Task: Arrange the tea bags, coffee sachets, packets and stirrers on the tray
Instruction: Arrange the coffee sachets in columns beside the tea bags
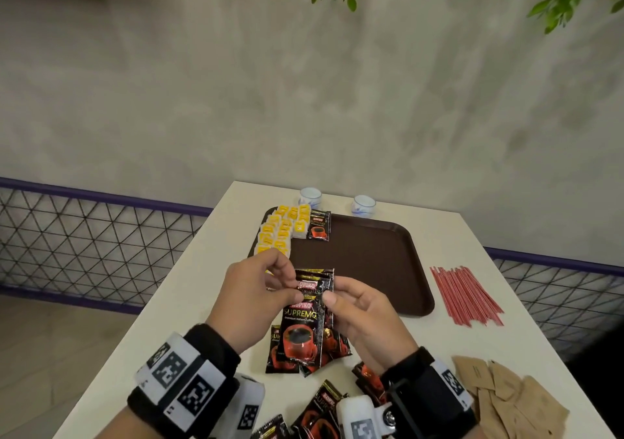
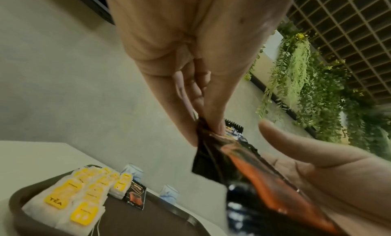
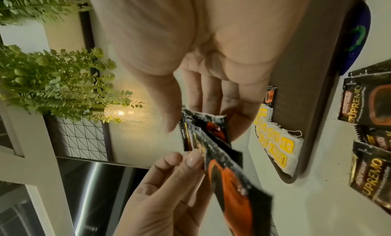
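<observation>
Both hands (image 1: 256,286) (image 1: 361,307) pinch coffee sachets (image 1: 304,324) near stirrers (image 1: 466,295), before tray (image 1: 381,269).

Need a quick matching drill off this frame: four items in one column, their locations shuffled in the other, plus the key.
Items
1. tea bags
2. red stirrers
3. brown paper packets
4. held coffee sachets

Places
A. pinched between the left hand and right hand, above the table
B. on the bare table, right of the tray
C. in rows on the tray's far left part
D. near right corner of the table

Pairs: 1-C, 2-B, 3-D, 4-A
</observation>
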`<state>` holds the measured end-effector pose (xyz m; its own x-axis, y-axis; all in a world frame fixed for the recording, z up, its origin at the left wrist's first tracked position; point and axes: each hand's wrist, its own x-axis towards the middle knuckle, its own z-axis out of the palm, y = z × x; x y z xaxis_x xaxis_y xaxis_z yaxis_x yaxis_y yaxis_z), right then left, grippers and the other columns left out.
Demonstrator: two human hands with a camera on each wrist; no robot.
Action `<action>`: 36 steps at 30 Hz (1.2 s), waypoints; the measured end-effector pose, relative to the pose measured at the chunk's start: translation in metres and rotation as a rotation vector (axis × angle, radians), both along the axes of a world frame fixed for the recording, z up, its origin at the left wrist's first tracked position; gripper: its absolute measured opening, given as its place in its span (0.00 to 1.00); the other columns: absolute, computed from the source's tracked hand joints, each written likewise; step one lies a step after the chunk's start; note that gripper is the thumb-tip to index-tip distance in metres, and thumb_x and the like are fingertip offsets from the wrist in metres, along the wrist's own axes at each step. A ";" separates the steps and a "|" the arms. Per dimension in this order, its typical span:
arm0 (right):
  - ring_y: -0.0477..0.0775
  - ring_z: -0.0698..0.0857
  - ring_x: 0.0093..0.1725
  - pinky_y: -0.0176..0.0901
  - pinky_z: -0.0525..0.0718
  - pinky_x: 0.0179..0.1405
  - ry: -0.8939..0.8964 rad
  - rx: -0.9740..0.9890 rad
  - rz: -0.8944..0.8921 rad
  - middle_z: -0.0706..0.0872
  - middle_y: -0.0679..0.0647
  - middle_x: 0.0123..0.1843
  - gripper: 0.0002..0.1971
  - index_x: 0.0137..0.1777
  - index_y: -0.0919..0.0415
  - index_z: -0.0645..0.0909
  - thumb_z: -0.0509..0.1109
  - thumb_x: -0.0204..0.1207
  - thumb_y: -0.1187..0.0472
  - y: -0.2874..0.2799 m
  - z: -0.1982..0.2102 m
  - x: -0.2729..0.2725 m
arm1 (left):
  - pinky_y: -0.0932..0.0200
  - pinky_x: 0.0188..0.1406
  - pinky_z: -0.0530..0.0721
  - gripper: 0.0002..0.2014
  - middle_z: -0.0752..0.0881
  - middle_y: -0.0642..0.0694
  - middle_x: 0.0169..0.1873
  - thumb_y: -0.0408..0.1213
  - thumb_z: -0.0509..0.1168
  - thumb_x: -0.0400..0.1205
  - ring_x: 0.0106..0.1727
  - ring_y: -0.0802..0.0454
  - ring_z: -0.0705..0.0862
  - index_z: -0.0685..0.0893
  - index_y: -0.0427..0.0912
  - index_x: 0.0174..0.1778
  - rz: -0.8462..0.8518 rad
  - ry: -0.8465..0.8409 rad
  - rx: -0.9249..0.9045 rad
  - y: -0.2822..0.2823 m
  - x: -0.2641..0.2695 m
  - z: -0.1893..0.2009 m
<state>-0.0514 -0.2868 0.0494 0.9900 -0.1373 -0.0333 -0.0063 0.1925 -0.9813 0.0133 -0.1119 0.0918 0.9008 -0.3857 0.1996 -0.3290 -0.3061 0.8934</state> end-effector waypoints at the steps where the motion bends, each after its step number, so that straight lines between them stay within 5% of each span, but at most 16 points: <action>1: 0.59 0.88 0.58 0.53 0.85 0.59 -0.006 -0.027 0.013 0.90 0.61 0.57 0.23 0.64 0.62 0.82 0.80 0.68 0.63 0.000 0.000 -0.001 | 0.65 0.36 0.80 0.14 0.86 0.52 0.34 0.28 0.80 0.66 0.34 0.58 0.86 0.82 0.46 0.35 0.012 -0.013 0.004 -0.001 -0.001 0.000; 5: 0.59 0.89 0.58 0.52 0.87 0.57 -0.038 -0.145 0.000 0.91 0.58 0.56 0.23 0.63 0.61 0.81 0.75 0.69 0.77 0.000 -0.003 0.000 | 0.74 0.34 0.78 0.17 0.86 0.53 0.42 0.31 0.82 0.64 0.39 0.64 0.88 0.82 0.48 0.40 0.062 0.029 -0.027 -0.003 -0.004 -0.006; 12: 0.60 0.89 0.58 0.55 0.86 0.59 -0.044 -0.145 -0.031 0.91 0.60 0.56 0.27 0.65 0.63 0.80 0.76 0.66 0.79 0.002 -0.008 0.004 | 0.49 0.52 0.86 0.10 0.89 0.56 0.42 0.41 0.83 0.62 0.42 0.58 0.88 0.88 0.46 0.25 0.113 0.136 -0.004 -0.001 0.001 -0.026; 18: 0.61 0.89 0.58 0.61 0.85 0.62 -0.033 -0.133 -0.046 0.91 0.60 0.56 0.26 0.64 0.62 0.80 0.79 0.65 0.73 -0.001 -0.011 0.006 | 0.45 0.45 0.90 0.09 0.91 0.46 0.40 0.40 0.80 0.68 0.36 0.49 0.91 0.88 0.42 0.28 0.035 0.272 -0.030 -0.001 0.009 -0.028; 23: 0.60 0.89 0.58 0.69 0.82 0.64 -0.010 -0.154 -0.104 0.91 0.59 0.55 0.21 0.58 0.54 0.86 0.81 0.63 0.57 -0.002 -0.018 0.008 | 0.46 0.44 0.90 0.09 0.90 0.48 0.38 0.40 0.80 0.69 0.33 0.49 0.91 0.88 0.41 0.29 0.058 0.285 -0.029 -0.003 0.014 -0.029; 36: 0.51 0.86 0.63 0.53 0.84 0.64 0.054 -0.271 -0.027 0.89 0.51 0.62 0.23 0.74 0.53 0.77 0.61 0.82 0.73 0.000 -0.019 0.019 | 0.48 0.33 0.91 0.14 0.89 0.39 0.41 0.33 0.82 0.65 0.35 0.46 0.91 0.83 0.33 0.35 0.056 0.386 -0.045 -0.011 0.032 -0.037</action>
<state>-0.0322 -0.2866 0.0305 0.9837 -0.1743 -0.0442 -0.0582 -0.0758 -0.9954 0.0453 -0.1230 0.0548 0.9322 -0.3327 -0.1424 0.0500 -0.2714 0.9612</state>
